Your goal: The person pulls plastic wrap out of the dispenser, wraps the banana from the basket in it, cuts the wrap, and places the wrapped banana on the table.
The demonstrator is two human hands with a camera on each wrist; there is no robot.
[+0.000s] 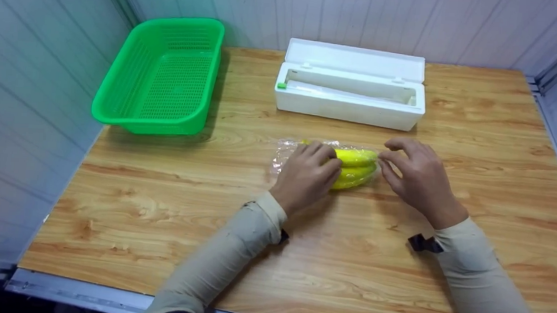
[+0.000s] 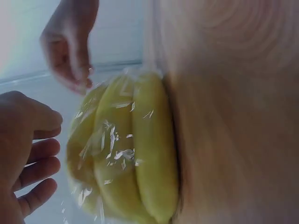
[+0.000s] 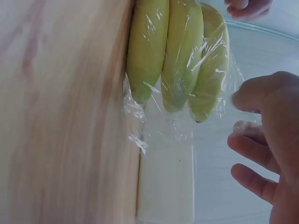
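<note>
A bunch of yellow bananas [image 1: 354, 172] lies on the table under clear plastic wrap [image 2: 112, 140], which clings to it in shiny creases. Over the left part of the bunch is my left hand [image 1: 308, 172]. The left wrist view has its loosely bent fingers [image 2: 44, 168] beside the wrapped fruit, holding nothing. At the bananas' right-hand tips, my right hand [image 1: 415, 175] pinches the edge of the wrap with thumb and finger. Loose film [image 3: 140, 142] trails past the tips in the right wrist view.
A white wrap dispenser box [image 1: 348, 105] stands behind the bananas with its lid raised and a roll inside. Toward the back left is a green plastic basket [image 1: 199, 128]. Pale panel walls [image 1: 362, 22] enclose the wooden table [image 1: 161, 207].
</note>
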